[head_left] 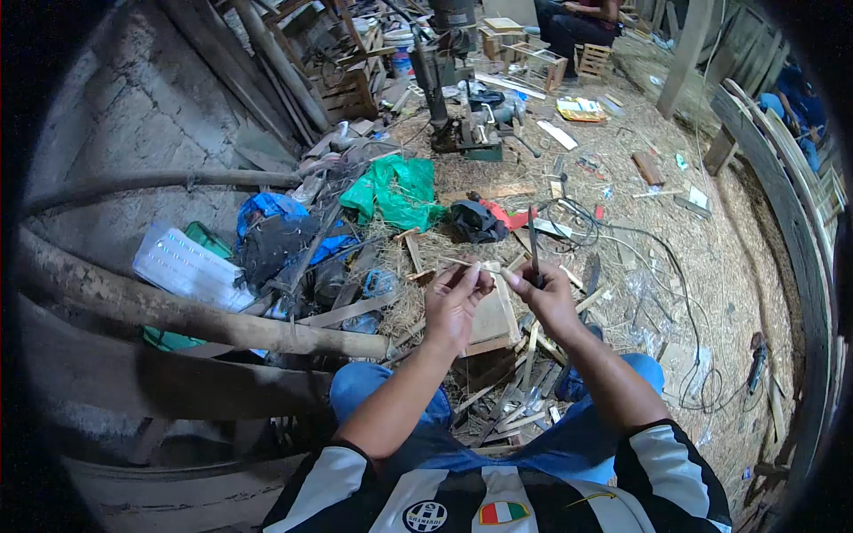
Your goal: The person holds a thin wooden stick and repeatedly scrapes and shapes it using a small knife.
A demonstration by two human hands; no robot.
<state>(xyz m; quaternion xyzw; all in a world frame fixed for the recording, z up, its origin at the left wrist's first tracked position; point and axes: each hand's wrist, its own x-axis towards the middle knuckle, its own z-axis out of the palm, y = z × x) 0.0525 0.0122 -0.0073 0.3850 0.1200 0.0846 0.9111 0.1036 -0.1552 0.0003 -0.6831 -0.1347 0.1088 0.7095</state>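
In the middle of the head view, my left hand pinches a thin, pale wooden stick between thumb and fingers. My right hand is closed around a narrow dark blade, apparently a knife, which points up and away from me. Its thumb and fingertips also meet the right end of the stick; its handle side is hidden in the palm. Below both hands, a pale wooden block stands between my knees, with wood offcuts scattered at its foot.
A drill-like machine stands ahead, near a green plastic bag and a black cloth bundle. Bamboo poles run along the left. Cables cross the shaving-strewn floor; a wooden rail borders the right. Other people sit farther off.
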